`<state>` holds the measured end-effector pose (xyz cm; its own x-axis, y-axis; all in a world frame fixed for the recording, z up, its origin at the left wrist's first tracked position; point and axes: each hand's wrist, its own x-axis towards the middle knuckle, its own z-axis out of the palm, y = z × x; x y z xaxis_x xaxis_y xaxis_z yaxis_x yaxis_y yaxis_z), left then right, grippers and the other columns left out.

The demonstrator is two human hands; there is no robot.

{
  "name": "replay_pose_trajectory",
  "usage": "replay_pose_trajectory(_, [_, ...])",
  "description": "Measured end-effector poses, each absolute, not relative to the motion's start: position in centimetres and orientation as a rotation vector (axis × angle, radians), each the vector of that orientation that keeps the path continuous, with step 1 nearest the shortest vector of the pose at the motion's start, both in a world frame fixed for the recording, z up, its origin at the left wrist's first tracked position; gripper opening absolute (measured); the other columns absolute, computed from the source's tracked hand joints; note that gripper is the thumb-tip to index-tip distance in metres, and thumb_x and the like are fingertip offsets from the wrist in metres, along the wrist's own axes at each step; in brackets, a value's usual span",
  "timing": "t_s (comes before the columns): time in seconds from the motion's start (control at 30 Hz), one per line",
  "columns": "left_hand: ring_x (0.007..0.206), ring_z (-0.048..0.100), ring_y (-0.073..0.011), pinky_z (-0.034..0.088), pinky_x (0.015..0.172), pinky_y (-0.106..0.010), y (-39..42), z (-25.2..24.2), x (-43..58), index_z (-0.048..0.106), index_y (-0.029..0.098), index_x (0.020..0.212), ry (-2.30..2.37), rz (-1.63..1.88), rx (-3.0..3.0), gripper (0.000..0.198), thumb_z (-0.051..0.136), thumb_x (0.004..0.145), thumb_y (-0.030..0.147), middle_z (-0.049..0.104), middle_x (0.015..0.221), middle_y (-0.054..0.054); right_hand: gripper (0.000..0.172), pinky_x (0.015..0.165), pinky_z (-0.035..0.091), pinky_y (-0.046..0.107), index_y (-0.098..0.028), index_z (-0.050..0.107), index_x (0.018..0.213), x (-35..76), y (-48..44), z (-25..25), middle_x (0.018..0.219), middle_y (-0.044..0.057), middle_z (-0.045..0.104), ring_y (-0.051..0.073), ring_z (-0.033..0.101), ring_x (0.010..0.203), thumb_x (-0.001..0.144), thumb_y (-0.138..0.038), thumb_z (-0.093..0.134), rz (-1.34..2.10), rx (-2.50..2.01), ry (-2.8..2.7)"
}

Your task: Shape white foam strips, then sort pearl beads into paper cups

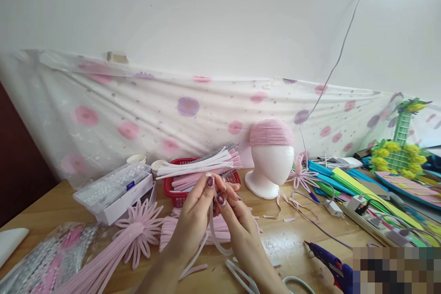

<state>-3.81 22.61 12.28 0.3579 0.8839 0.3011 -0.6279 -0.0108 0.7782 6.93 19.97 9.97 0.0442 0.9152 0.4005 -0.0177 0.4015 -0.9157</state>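
Both my hands are raised together over the wooden table (51, 202). My left hand (195, 218) pinches the top of a white pipe cleaner (213, 234) between thumb and fingers. My right hand (237, 220) pinches the same strand just beside it, and the strand loops down between my wrists. Under my hands lies a bundle of pink pipe cleaners (168, 234). Behind them a red basket (172, 188) holds white, pink and silver stems.
A white foam head (272, 165) with pink strands on top stands at centre right. A clear bead box (113, 188) sits left, pink flower shapes (139, 229) near it. A blue glue gun (330, 264), a power strip (365, 213) and coloured foam sheets (351, 183) lie right.
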Motion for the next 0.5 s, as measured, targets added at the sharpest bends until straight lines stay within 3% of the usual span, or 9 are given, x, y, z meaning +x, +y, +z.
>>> replay_pose_trajectory(0.1, [0.109,0.065,-0.0239,0.047,0.095,-0.034,22.8,12.5,-3.8,0.065,0.021,0.083,0.3,1.217,0.959,0.022,0.066,0.089,0.042,0.075,0.091,-0.005,0.035,0.107,0.04,0.035,-0.03,0.072,0.118,6.8,20.1,10.2,0.121,0.004,0.07,0.023,0.055,0.124,0.093,-0.049,0.058,0.902,-0.903,-1.301])
replay_pose_trajectory(0.17, [0.104,0.067,-0.0245,0.049,0.092,-0.034,22.9,12.9,-3.8,0.063,0.02,0.074,0.286,1.206,0.889,0.025,0.073,0.084,0.04,0.075,0.086,-0.004,0.031,0.096,0.045,0.032,-0.024,0.074,0.096,6.8,20.3,10.5,0.099,0.003,0.07,0.022,0.06,0.106,0.091,-0.051,0.06,0.927,-0.883,-1.297])
replay_pose_trajectory(0.27, [0.093,0.071,-0.0229,0.051,0.09,-0.035,23.5,13.2,-3.9,0.062,0.02,0.069,0.281,1.238,0.741,0.027,0.083,0.073,0.037,0.074,0.079,0.0,0.039,0.076,0.044,0.027,-0.021,0.057,0.068,6.9,20.7,10.6,0.073,-0.002,0.053,0.016,0.052,0.077,0.091,-0.052,0.058,0.996,-0.839,-1.311])
replay_pose_trajectory(0.4, [0.079,0.072,-0.0167,0.052,0.093,-0.033,24.4,13.3,-4.4,0.066,0.02,0.071,0.277,1.387,0.607,0.022,0.086,0.069,0.031,0.071,0.071,0.002,0.046,0.066,0.037,0.026,-0.021,0.045,0.061,7.1,20.9,10.4,0.065,-0.004,0.043,0.013,0.042,0.065,0.094,-0.053,0.053,1.062,-0.821,-1.359])
replay_pose_trajectory(0.5, [0.089,0.072,-0.0183,0.048,0.1,-0.034,24.5,13.4,-4.6,0.066,0.019,0.067,0.32,1.417,0.618,0.023,0.086,0.067,0.03,0.074,0.077,-0.002,0.031,0.067,0.04,0.026,-0.02,0.054,0.074,7.0,20.8,10.5,0.072,-0.003,0.052,0.014,0.048,0.069,0.093,-0.045,0.058,1.014,-0.863,-1.396])
